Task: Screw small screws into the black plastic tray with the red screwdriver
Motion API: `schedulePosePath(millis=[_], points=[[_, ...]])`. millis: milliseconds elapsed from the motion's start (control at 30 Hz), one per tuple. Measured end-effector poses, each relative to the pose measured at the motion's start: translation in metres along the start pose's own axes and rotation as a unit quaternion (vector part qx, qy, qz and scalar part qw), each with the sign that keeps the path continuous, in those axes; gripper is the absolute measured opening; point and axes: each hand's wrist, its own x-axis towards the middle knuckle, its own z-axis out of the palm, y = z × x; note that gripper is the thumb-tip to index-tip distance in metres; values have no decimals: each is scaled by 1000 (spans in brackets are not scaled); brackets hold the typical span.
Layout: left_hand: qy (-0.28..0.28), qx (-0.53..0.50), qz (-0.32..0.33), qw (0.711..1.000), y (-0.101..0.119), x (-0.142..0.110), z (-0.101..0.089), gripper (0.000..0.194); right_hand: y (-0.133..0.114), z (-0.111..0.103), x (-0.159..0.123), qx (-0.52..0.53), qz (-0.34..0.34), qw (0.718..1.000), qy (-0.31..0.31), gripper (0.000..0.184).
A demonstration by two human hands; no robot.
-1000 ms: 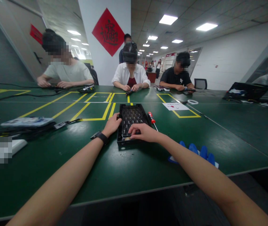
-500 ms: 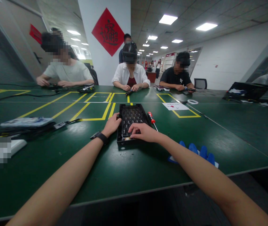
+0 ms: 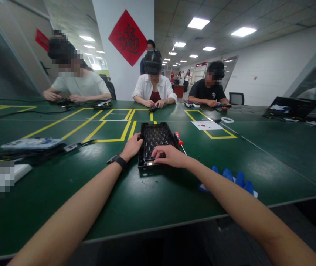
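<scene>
A black rectangular tray-like case (image 3: 156,134) with a gridded inside lies on the green table (image 3: 152,199) straight ahead of me. My left hand (image 3: 132,147), a black watch on its wrist, rests against the case's left edge with fingers curled on the rim. My right hand (image 3: 170,155) lies over the case's near right part, fingers bent and pressed down inside it near a small pale piece. A red-handled screwdriver (image 3: 179,140) lies just right of the case.
Blue gloves (image 3: 231,178) lie by my right forearm. Yellow tape lines (image 3: 110,130) mark the table. A flat device and cables (image 3: 33,145) sit at left, a paper sheet (image 3: 207,125) and tape roll (image 3: 227,119) at right. Three people sit working across the table.
</scene>
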Motion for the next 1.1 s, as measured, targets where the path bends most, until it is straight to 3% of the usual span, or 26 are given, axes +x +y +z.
schedulePosePath(millis=[1100], points=[[0, 0, 3, 1000, 1, 0, 0, 52, -4, -2, 1, -24, 3, 1000, 2, 21]])
